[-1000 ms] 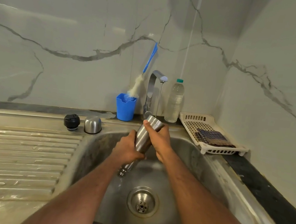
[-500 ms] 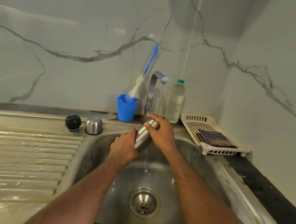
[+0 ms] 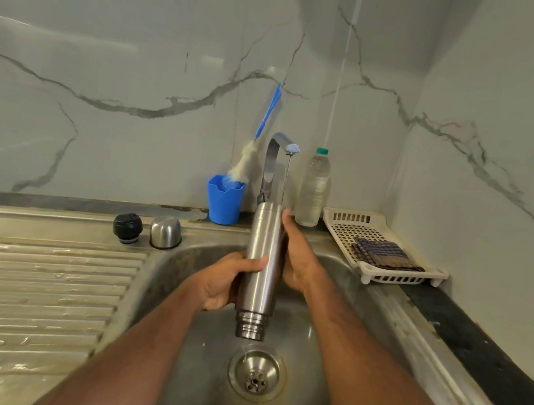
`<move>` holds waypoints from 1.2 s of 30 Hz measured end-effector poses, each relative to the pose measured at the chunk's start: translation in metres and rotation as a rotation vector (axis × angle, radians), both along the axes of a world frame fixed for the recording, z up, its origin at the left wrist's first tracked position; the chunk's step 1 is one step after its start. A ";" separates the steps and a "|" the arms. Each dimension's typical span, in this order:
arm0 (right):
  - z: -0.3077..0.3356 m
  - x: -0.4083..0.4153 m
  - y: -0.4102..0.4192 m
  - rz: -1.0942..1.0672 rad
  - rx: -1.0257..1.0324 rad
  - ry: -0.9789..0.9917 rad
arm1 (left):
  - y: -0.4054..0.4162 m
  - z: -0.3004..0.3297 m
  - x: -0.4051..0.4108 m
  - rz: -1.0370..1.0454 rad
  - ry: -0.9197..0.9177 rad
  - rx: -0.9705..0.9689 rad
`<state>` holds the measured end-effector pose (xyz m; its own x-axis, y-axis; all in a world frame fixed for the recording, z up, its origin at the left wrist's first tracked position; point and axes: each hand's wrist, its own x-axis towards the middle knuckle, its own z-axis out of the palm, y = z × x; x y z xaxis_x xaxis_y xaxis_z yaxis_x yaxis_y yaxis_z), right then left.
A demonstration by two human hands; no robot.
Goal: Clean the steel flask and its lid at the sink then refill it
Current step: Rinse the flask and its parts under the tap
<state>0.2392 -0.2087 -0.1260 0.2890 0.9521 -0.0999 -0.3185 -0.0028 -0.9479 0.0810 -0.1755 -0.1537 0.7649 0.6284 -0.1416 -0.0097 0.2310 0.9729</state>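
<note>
So the flask (image 3: pixel 261 264) is upside down over the sink basin (image 3: pixel 323 349), mouth pointing at the drain (image 3: pixel 257 372), with its base up under the thin stream from the tap (image 3: pixel 277 155). Bare steel with water on it is going to be slick, I'd guess, and it's rigid and not fragile, light too since it looks emptied out, so the real risk is it sliding through wet fingers and clanging into the basin. Best spot to hold is the straight middle of the body, not the threaded neck at the bottom. That's pretty much what's happening: the left hand (image 3: pixel 229 283) is wrapped around the lower body with the thumb across the front, and the right hand (image 3: pixel 297 259) is laid along the far side with fingers mostly straight, pressing against it rather than curling round. Compared with half a second back, the flask was tilted with the right hand capped over its top end, and now it stands nearly vertical, with that hand slid down the side. The lid (image 3: pixel 166 232) and black stopper (image 3: pixel 127 227) sit on the back edge of the drainboard (image 3: pixel 21 287), untouched, and the brush (image 3: pixel 252 151) is in its blue cup (image 3: pixel 224 201) at the counter's back edge.
</note>
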 end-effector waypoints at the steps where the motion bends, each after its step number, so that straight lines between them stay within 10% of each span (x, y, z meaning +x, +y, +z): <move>1: -0.004 -0.001 0.001 0.022 -0.038 -0.037 | 0.001 -0.002 0.000 0.002 0.011 -0.014; 6: -0.003 -0.008 0.010 -0.136 -0.011 -0.137 | 0.001 -0.006 0.011 0.128 0.023 -0.004; 12: -0.004 -0.009 0.014 -0.324 0.030 -0.180 | -0.003 -0.012 0.018 0.236 0.281 0.454; 22: -0.004 0.003 0.015 -0.150 -0.007 0.095 | -0.001 -0.004 0.010 0.050 -0.003 -0.117; 32: 0.004 -0.024 0.015 -0.442 0.056 -0.263 | 0.009 -0.010 0.008 0.236 0.341 0.696; 36: 0.011 -0.018 0.011 -0.412 0.033 -0.066 | 0.013 -0.008 0.006 0.228 0.251 0.586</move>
<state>0.2214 -0.1974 -0.1153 0.6510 0.7580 -0.0400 -0.2252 0.1425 -0.9638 0.0869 -0.1625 -0.1618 0.5929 0.7970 0.1153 0.2468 -0.3161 0.9161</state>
